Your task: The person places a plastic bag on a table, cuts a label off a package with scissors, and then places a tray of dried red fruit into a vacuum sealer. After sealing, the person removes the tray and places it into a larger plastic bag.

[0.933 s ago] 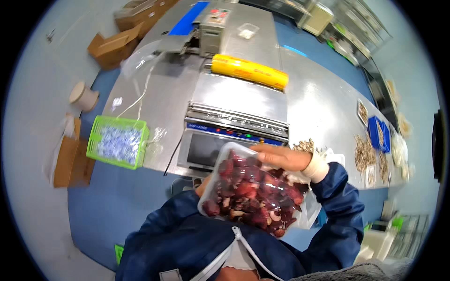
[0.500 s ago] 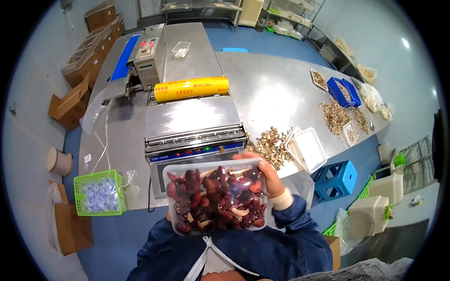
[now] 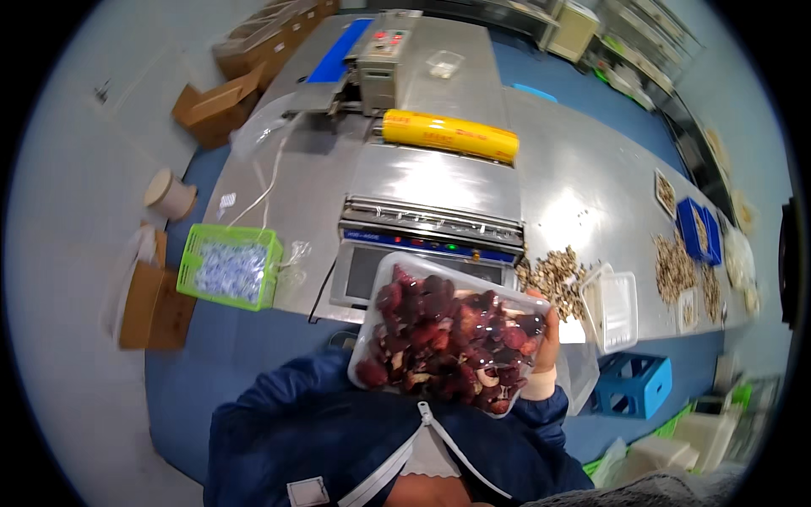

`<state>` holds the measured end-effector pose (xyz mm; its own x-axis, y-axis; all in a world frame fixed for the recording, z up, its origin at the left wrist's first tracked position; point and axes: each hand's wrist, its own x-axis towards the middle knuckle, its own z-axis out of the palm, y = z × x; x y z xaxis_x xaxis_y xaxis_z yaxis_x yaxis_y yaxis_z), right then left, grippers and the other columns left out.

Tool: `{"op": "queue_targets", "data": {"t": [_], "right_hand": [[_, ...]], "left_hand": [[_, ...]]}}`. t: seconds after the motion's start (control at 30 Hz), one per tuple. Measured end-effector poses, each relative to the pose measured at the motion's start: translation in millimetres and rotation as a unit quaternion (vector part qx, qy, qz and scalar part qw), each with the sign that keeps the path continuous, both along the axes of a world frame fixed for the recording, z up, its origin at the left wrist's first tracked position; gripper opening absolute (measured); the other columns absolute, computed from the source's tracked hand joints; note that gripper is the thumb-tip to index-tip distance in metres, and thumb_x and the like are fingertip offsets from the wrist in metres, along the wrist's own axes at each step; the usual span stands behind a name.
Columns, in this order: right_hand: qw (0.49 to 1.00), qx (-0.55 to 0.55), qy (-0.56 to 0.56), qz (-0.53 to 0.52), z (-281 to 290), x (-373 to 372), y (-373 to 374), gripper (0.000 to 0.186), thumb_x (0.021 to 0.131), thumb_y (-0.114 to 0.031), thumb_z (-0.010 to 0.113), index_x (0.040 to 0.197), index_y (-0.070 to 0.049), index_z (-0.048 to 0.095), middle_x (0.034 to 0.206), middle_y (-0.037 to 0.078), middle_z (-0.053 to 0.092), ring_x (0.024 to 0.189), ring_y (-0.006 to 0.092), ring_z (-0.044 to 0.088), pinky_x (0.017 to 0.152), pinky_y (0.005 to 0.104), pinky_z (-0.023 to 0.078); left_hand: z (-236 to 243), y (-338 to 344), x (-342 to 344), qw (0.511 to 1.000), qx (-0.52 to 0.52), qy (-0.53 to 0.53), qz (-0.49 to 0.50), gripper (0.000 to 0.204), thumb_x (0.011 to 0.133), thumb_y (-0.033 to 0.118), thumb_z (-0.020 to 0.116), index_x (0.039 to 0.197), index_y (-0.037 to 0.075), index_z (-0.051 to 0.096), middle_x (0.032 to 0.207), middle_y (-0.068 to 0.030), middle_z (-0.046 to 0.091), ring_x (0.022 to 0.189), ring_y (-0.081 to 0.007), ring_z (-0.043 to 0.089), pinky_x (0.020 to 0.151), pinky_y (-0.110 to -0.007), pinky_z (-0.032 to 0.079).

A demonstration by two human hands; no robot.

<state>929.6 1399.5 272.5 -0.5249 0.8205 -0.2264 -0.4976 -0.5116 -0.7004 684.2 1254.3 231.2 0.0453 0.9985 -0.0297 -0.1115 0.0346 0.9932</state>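
A clear film-wrapped plastic tray of dark red mushrooms [image 3: 452,338] is held up in front of my chest, tilted down to the right. My right hand [image 3: 547,345] grips its right end, fingers around the edge. My left sleeve runs behind the tray's left end, where the tray hides my left hand. Just beyond the tray stands a film-wrapping machine [image 3: 431,241] with a metal top and lit buttons. A yellow roll of wrap [image 3: 448,135] lies across its back.
Cut mushrooms [image 3: 553,279] and white plastic trays [image 3: 612,308] lie right of the machine on the steel table [image 3: 574,182]. A green basket of small packets [image 3: 228,266] sits at the left edge. A blue stool [image 3: 634,384] stands at right. Cardboard boxes [image 3: 160,300] line the left.
My view has swung left, so the table and machine appear farther right. The mushroom tray has gone from nearly level to tilted, its right end lower; my right hand still holds it.
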Motion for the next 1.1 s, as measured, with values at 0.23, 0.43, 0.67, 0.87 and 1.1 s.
{"op": "queue_targets", "data": {"t": [0.23, 0.43, 0.67, 0.87, 1.1], "right_hand": [[0.999, -0.031, 0.010, 0.017, -3, -3, 1, 0.046, 0.094, -0.038, 0.033, 0.119, -0.001, 0.044, 0.111, 0.018, 0.054, 0.101, 0.0285, 0.055, 0.087, 0.0407, 0.047], [0.997, -0.076, 0.020, -0.008, -16, 8, -7, 0.049, 0.094, -0.040, 0.032, 0.123, -0.002, 0.043, 0.117, 0.017, 0.051, 0.104, 0.0275, 0.053, 0.090, 0.0416, 0.045], [0.997, -0.058, 0.009, -0.046, -35, 44, -10, 0.050, 0.095, -0.039, 0.029, 0.128, -0.002, 0.039, 0.120, 0.019, 0.050, 0.107, 0.0292, 0.053, 0.091, 0.0423, 0.044], [0.998, -0.028, 0.054, -0.007, -22, 46, -14, 0.047, 0.096, -0.037, 0.030, 0.128, -0.004, 0.040, 0.123, 0.016, 0.050, 0.110, 0.0288, 0.051, 0.095, 0.0423, 0.041], [0.998, -0.037, 0.026, -0.040, -19, 54, -16, 0.047, 0.095, -0.038, 0.032, 0.128, -0.005, 0.041, 0.122, 0.017, 0.050, 0.108, 0.0287, 0.052, 0.093, 0.0430, 0.042]], "left_hand": [[59, 42, -17, 0.916, 0.012, -0.395, 0.071, 0.052, 0.095, 0.043, 0.029, 0.129, 0.004, 0.033, 0.133, -0.0173, 0.038, 0.121, -0.0276, 0.041, 0.103, -0.040, 0.032], [52, -7, 16, 0.819, -0.074, -0.569, -0.009, 0.057, 0.095, 0.045, 0.027, 0.136, 0.006, 0.027, 0.137, -0.0144, 0.034, 0.124, -0.0257, 0.037, 0.105, -0.040, 0.031], [23, -76, 17, 0.943, -0.138, -0.267, 0.144, 0.033, 0.097, 0.024, 0.039, 0.122, 0.003, 0.044, 0.108, -0.0049, 0.054, 0.097, -0.0097, 0.052, 0.084, -0.025, 0.042], [37, -76, 14, 0.972, -0.151, -0.083, 0.162, 0.014, 0.089, 0.008, 0.053, 0.101, 0.000, 0.056, 0.094, 0.0000, 0.056, 0.083, -0.0056, 0.051, 0.075, -0.021, 0.042], [42, -77, 18, 0.969, -0.154, -0.085, 0.171, 0.013, 0.090, 0.011, 0.052, 0.096, 0.000, 0.057, 0.090, -0.0003, 0.057, 0.078, -0.0053, 0.049, 0.073, -0.021, 0.042]]}}
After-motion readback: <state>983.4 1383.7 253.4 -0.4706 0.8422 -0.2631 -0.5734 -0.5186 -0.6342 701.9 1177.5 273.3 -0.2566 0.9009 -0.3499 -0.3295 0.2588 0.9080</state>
